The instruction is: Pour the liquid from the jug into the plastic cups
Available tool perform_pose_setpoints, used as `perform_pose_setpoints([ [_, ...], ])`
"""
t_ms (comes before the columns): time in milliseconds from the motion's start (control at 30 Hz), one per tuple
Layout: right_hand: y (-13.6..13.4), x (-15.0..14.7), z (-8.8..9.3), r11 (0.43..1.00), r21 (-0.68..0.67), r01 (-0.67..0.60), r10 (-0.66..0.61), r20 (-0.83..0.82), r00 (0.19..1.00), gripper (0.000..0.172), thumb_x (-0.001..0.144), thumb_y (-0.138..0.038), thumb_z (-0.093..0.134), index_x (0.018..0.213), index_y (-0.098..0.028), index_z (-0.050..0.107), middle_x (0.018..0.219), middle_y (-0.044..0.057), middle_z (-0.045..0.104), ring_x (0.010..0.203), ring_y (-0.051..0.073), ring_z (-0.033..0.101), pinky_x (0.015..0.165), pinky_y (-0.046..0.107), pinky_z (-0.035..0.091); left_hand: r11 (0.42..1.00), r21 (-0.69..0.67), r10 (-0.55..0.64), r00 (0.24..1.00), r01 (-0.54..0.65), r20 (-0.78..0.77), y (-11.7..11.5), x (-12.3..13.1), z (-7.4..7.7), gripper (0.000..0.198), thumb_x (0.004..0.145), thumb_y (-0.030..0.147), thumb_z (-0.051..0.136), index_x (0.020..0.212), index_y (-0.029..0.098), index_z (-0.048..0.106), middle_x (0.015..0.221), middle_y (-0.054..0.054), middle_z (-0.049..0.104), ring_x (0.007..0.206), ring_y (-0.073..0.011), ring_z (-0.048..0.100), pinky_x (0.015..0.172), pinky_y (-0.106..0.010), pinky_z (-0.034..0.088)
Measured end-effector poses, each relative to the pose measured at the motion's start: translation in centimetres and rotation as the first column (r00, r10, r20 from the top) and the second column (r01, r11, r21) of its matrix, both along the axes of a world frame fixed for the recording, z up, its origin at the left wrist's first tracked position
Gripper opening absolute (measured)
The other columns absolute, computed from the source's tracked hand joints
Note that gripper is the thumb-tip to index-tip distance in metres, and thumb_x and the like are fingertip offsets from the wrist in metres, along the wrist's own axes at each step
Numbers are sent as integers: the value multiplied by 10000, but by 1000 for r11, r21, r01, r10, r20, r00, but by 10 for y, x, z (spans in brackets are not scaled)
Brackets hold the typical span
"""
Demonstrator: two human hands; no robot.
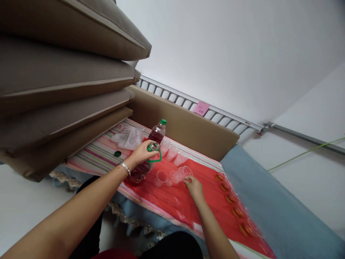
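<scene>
My left hand (144, 153) is wrapped round the neck of a large clear bottle (140, 171) of dark red drink. The bottle's mouth is uncapped, and a green carrying loop (159, 157) hangs at its neck. With fingers pinched at its rim, my right hand (193, 186) holds a clear plastic cup (179, 175) tilted on its side. Between the hands stands another clear cup (162, 177). Behind them, several more clear cups (172, 153) line up. A second bottle (156, 133) of red drink stands farther back with its green cap on.
A loose green cap (117, 153) and a crumpled plastic bag (130, 137) lie at left. Red sheeting (207, 196) covers the striped cloth. Several cups with amber contents (231, 198) line the right edge. Stacked brown cushions (67, 75) rise at left; a cardboard panel (183, 124) stands behind.
</scene>
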State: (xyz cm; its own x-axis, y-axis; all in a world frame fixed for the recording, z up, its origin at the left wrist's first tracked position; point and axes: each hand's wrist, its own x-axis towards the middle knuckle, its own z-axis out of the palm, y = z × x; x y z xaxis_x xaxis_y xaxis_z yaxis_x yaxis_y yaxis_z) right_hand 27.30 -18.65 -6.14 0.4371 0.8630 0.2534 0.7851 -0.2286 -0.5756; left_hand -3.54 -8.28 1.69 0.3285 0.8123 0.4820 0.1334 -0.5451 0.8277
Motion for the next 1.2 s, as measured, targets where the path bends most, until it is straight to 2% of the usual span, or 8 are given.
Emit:
perform_pose_setpoints([
  [167,16,-3,24,999,44,-27,26,31,999,136,680,-316,610,730,-210,680,823,65,753,812,252,701,751,329,494,1000,1,-5,1000,5,-11,0,0,0,369,725,343,676,1052,180,623,1049,-69,701,965,-237,645,888,-375,487],
  [267,37,-12,26,998,42,-55,53,51,997,162,705,-336,614,769,-205,685,881,74,755,856,250,694,775,322,486,1000,16,8,1000,-8,-21,3,0,-4,383,720,346,687,1056,176,621,1062,-77,694,976,-241,637,897,-379,477],
  [400,70,-26,12,997,-13,-71,72,71,995,126,717,-324,635,740,-207,677,846,71,750,823,240,687,735,306,472,999,30,26,999,-25,-35,7,0,-8,388,720,358,696,1060,187,620,1063,-74,694,977,-245,635,893,-378,474],
  [533,99,-32,-11,993,-101,-64,72,81,994,108,688,-313,673,666,-210,653,719,41,717,735,228,668,667,293,449,998,36,44,998,-42,-48,7,0,-6,347,722,330,691,1039,205,624,1049,-59,697,977,-243,635,888,-371,476],
  [667,118,-33,-30,982,-179,-68,84,85,993,162,657,-327,689,581,-217,598,570,-18,635,614,189,615,604,265,420,998,40,54,996,-51,-65,7,0,-3,336,719,309,699,1032,215,625,1053,-57,694,995,-246,628,901,-374,469],
  [867,132,-31,-38,955,-260,-143,175,103,979,266,693,-370,665,516,-215,539,498,-34,552,539,160,538,551,247,372,998,33,49,996,-47,-77,9,0,-4,339,727,312,708,1039,210,623,1055,-51,692,990,-236,629,897,-362,466],
  [1033,134,-28,-29,934,-315,-169,223,142,964,319,791,-384,596,531,-210,539,546,-17,578,576,159,548,561,240,358,999,26,44,996,-43,-77,10,1,-4,342,734,297,696,1054,209,616,1072,-56,687,1008,-243,624,910,-370,462],
  [1200,128,-32,-20,926,-351,-141,222,200,954,312,838,-397,582,588,-211,594,653,23,656,661,185,600,598,252,370,999,21,47,996,-46,-77,9,1,-3,344,733,310,699,1052,211,614,1069,-56,689,1005,-248,629,908,-369,465],
])
